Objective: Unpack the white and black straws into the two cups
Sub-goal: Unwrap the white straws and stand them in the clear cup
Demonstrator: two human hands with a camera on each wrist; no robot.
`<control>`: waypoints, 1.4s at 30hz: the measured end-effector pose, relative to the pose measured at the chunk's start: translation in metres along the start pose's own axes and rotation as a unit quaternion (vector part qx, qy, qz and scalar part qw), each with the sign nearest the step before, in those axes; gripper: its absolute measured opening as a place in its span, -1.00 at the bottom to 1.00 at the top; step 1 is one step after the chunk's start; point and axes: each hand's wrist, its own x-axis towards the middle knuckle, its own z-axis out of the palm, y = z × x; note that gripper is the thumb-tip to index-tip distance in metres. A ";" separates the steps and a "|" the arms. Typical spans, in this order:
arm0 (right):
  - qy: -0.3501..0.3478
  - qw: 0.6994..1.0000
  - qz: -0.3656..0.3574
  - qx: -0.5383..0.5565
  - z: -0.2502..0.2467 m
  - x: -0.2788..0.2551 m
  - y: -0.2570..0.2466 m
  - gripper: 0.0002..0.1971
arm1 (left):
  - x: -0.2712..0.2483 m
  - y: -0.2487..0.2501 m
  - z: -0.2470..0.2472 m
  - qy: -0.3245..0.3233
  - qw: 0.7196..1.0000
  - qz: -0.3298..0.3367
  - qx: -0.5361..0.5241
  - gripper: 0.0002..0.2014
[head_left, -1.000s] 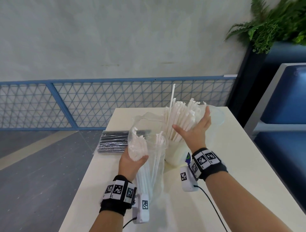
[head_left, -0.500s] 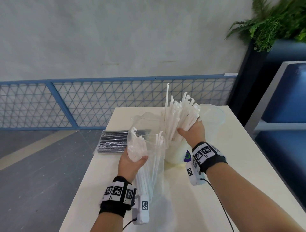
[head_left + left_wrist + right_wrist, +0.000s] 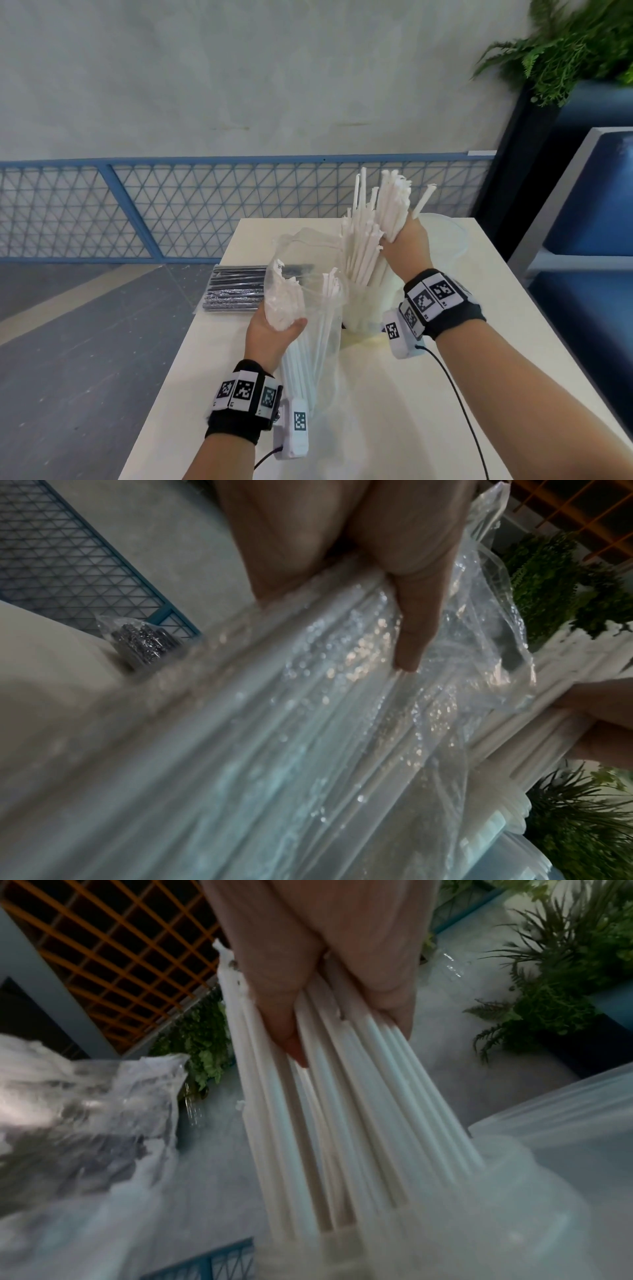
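My right hand (image 3: 402, 236) grips a bundle of white straws (image 3: 390, 209) (image 3: 342, 1096) whose lower ends stand in a clear cup (image 3: 368, 308) at the table's middle. Behind that hand stands a second clear cup (image 3: 448, 236), with nothing visible inside. My left hand (image 3: 274, 329) (image 3: 407, 615) holds a clear plastic bag (image 3: 308, 270) (image 3: 342, 723) upright by its side; several white straws (image 3: 308, 356) remain inside it. A sealed pack of black straws (image 3: 236, 289) (image 3: 143, 642) lies flat at the table's left edge.
The white table (image 3: 394, 411) ends close on the left, with grey floor below. A blue mesh railing (image 3: 137, 209) runs behind it. A dark planter with ferns (image 3: 568, 44) and a blue seat (image 3: 592, 192) stand on the right.
My right hand went from flat against the white straws to gripping them, then lifted the bundle higher in the cup. The left hand and bag stayed put.
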 end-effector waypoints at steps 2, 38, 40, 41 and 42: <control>-0.060 0.995 -0.032 -0.071 0.003 -0.003 0.002 -0.67 | 0.000 -0.001 0.001 -0.001 1.000 0.001 0.009 -0.52; -0.232 0.889 -0.142 -0.369 0.021 0.027 -0.018 -0.56 | 0.000 0.004 0.000 -0.025 1.000 0.012 -0.002 -0.58; -0.210 0.899 -0.149 -0.354 0.018 0.022 -0.020 -0.56 | 0.000 0.004 0.001 -0.026 1.000 0.013 -0.006 -0.57; -0.155 0.925 -0.162 -0.307 0.017 0.014 -0.021 -0.56 | 0.000 0.003 0.000 -0.027 1.000 0.012 -0.006 -0.56; -0.074 0.955 -0.179 -0.224 0.017 0.004 -0.022 -0.60 | 0.000 0.003 -0.001 -0.027 1.000 0.011 -0.008 -0.56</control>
